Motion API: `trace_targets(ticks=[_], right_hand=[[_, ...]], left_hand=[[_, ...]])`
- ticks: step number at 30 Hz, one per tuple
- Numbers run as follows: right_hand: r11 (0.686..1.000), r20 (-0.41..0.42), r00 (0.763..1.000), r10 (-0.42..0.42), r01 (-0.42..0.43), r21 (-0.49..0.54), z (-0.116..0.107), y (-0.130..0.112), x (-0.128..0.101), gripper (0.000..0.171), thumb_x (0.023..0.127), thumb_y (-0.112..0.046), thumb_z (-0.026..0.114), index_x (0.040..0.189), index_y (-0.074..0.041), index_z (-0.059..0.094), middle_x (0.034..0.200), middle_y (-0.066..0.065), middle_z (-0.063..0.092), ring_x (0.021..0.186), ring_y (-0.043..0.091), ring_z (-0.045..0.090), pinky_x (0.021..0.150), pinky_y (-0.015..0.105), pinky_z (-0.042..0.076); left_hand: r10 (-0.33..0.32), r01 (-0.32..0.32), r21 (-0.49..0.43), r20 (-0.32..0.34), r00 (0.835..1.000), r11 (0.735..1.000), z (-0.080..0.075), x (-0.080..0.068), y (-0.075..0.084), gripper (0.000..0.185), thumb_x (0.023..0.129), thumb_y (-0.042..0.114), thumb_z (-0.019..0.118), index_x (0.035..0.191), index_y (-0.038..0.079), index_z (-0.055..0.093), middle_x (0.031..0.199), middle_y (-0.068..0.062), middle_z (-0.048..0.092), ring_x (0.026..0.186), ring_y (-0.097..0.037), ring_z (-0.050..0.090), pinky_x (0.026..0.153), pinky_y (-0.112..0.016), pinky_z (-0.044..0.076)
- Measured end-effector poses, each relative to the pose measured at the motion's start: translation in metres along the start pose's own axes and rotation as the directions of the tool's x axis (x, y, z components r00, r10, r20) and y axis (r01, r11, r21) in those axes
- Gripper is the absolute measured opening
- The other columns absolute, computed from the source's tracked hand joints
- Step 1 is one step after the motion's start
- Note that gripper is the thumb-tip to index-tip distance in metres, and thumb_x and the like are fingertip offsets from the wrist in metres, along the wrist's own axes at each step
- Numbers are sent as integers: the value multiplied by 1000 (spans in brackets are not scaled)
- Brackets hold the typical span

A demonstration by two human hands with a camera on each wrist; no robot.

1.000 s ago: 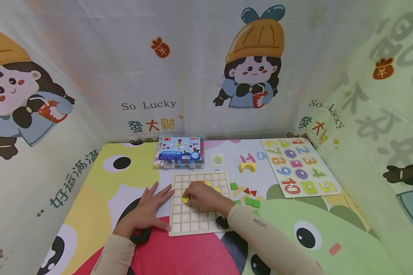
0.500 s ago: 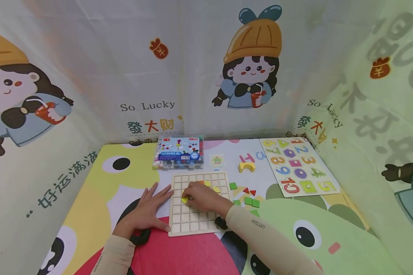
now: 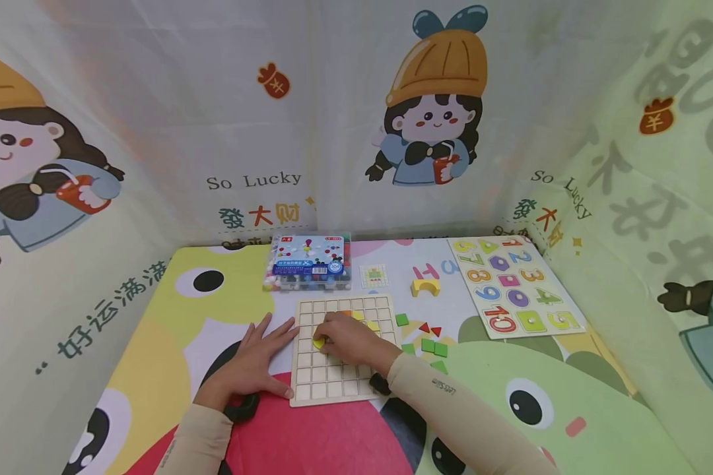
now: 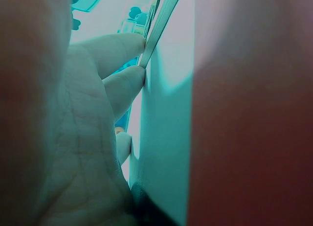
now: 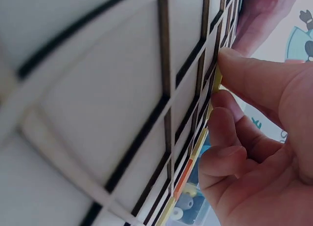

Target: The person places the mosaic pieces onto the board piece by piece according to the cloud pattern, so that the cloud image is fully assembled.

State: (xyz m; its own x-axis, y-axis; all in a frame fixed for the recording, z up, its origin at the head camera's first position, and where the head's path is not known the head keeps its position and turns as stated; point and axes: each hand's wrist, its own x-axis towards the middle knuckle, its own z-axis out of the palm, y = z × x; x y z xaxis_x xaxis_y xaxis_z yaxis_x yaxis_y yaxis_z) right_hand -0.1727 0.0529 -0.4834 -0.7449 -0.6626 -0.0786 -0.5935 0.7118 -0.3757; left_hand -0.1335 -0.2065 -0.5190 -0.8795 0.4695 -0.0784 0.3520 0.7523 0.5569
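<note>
Yellow piece (image 3: 319,342) sits on the grid board (image 3: 333,382) at frame centre, pinched in the right hand (image 3: 349,340) grip. Left hand (image 3: 251,365) lies flat, fingers spread, on the tabletop (image 3: 172,343) touching the board's left edge.

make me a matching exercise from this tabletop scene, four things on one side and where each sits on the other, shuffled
Things:
1. yellow flat piece
2. clear plastic bead box
3. wooden number puzzle board
4. yellow wooden arch block

Places:
A. far right of the table
B. behind the wooden grid board, near the wall
C. on the grid board, at the right hand's fingertips
D. between the bead box and the number board

Pairs: 1-C, 2-B, 3-A, 4-D
</note>
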Motion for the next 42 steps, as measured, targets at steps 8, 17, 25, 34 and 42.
trace_targets(ticks=[8,17,25,34,42], right_hand=[[999,0,1000,-9,9,-49,-3,-4,0,25,99,-18,75,123,-18,80,112,-2,71,101,8,62,92,21,57],[998,0,1000,17,-17,-54,0,-7,-1,24,98,-19,77,121,-19,81,110,-2,70,99,9,60,90,23,57],[999,-2,1000,25,-25,-41,-3,-6,-2,26,100,-19,75,125,-19,80,114,-1,71,100,10,61,91,23,57],[993,-8,1000,-12,11,-119,-6,-6,1,23,101,-22,74,123,-21,82,110,-1,71,100,10,61,88,23,58],[986,-1,1000,-6,5,-167,-6,-8,0,22,102,-23,73,122,-22,82,109,-1,70,98,10,60,83,22,58]], left_hand=[[4,-4,-6,-3,1000,1000,-1,0,0,122,61,67,91,163,21,43,176,-5,30,163,-49,1,126,-75,-4],[-7,7,-11,7,1000,1000,2,-3,1,121,62,65,92,163,21,43,176,-5,29,164,-49,1,126,-75,-3],[-8,8,-1,9,1000,1000,-1,0,3,123,61,64,92,164,20,42,176,-5,28,164,-48,0,127,-75,-4],[-5,5,8,9,1000,1000,-3,4,2,123,61,63,93,164,20,41,176,-6,28,164,-48,0,127,-74,-4],[-7,6,16,17,1000,1000,-2,4,3,123,62,63,92,165,21,40,177,-4,28,164,-47,0,127,-74,-4]])
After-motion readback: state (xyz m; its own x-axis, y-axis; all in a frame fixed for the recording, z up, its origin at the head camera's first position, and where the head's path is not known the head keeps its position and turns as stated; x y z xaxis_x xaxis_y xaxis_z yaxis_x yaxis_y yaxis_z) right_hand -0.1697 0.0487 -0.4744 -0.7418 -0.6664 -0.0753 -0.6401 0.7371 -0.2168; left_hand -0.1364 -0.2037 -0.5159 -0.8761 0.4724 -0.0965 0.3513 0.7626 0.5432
